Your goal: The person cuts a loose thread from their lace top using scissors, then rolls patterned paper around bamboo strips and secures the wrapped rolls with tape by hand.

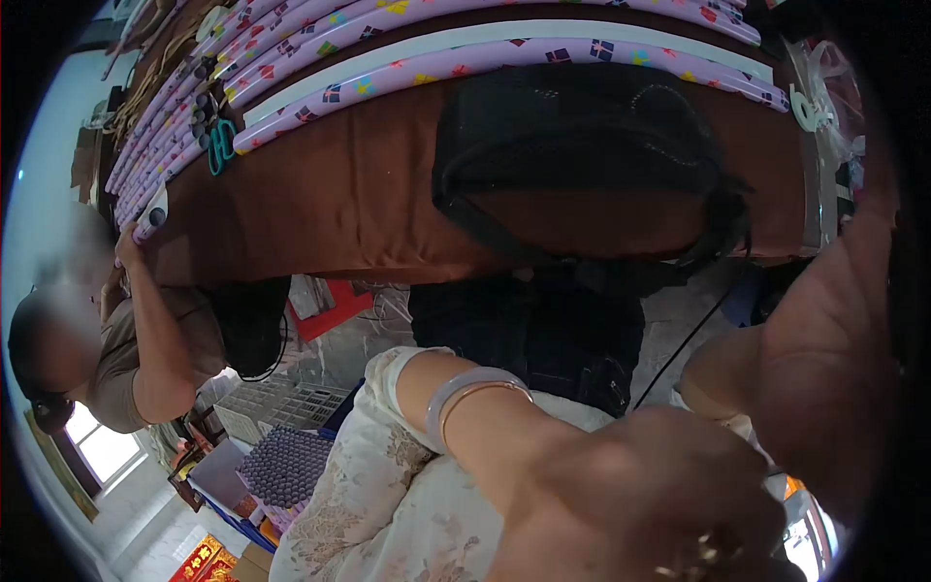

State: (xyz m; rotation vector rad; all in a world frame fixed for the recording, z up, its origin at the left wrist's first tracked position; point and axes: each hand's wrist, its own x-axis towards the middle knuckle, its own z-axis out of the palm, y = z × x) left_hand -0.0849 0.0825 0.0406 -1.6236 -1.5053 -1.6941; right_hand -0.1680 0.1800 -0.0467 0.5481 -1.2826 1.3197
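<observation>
My left hand [659,495] is raised very close to the camera at the lower right, with a pale bangle and a thin gold-coloured one [485,383] on its wrist. A ring shows on it, but the fingers are blurred and cut off. At the right edge is my right hand [824,359], also near the lens, with the palm partly showing and the fingers lost in the dark border. No object can be made out in either hand. Beyond them a black bag [582,131] with straps lies at the front of the brown-covered table [320,204].
Long lavender patterned rolls [465,68] lie across the table. Teal-handled scissors [221,145] rest beside them, and a white tape roll [805,109] sits at right. A co-worker [160,349] at left holds a roll's end [150,221]. Crates [281,403] and bundled tubes [286,466] stand below.
</observation>
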